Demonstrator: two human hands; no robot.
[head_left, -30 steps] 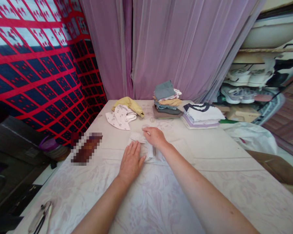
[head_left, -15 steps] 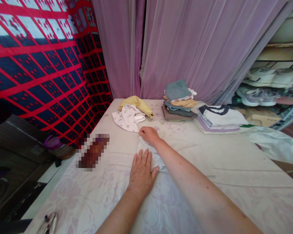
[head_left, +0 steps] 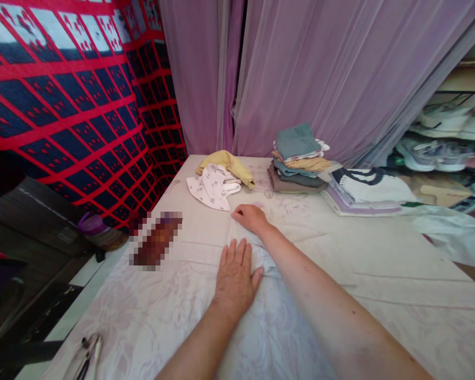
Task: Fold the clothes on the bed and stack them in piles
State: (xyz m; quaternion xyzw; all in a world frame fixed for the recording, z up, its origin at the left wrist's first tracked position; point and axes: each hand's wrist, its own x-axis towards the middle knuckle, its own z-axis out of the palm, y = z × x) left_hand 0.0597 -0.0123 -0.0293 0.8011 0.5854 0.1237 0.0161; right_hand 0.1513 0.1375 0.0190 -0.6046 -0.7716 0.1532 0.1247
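Note:
A pale, finely striped piece of clothing (head_left: 328,256) lies spread on the patterned cloth of the table. My left hand (head_left: 237,277) rests flat on its near left edge, fingers stretched out and slightly apart. Farther off, my right hand (head_left: 251,217) is closed, with thumb and fingers pinched at the garment's far left corner. My right forearm crosses above the cloth and hides part of it. Just beyond the right hand lie a crumpled white printed garment (head_left: 209,187) and a yellow one (head_left: 225,164).
At the back stands a stack of folded clothes (head_left: 298,169). Beside it on the right is a lower pile topped by a white shirt (head_left: 374,184). Something pixelated (head_left: 156,243) lies at the left edge. Purple curtains (head_left: 320,68) hang behind; shoes (head_left: 431,153) sit on a rack at right.
The view has shifted slightly, so the table and clothes appear a little farther right. Both hands keep nearly the same pose and place on the garment.

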